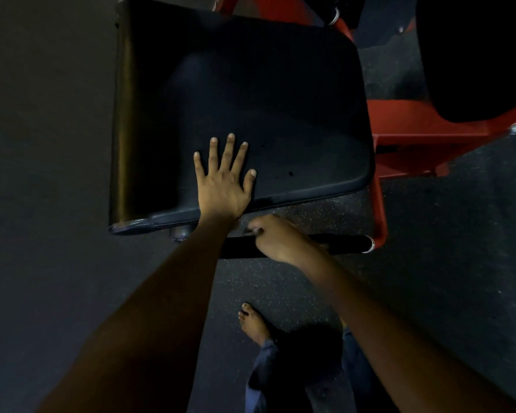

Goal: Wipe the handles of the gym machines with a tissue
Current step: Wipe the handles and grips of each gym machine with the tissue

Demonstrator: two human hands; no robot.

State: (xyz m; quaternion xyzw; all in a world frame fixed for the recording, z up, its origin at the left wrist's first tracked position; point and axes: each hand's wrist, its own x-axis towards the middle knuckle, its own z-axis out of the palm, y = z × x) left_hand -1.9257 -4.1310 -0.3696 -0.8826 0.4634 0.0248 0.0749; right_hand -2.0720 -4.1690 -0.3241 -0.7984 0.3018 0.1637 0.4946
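Dark speckled floor [280, 281] beneath red-framed machine [411, 138], bare foot [252, 321] on it

One black padded seat [251, 114], centre and far. One black handle grip [343, 243], near side of the seat, with one silver end ring [370, 244] at its right end. One red machine frame [411, 144], right. One further dark pad [477, 55], far right, partly out of view. Two hands: left hand [224, 181] and right hand [280, 239]. Two bare forearms. One bare foot [252, 321], near centre. One speckled dark floor [295, 287].
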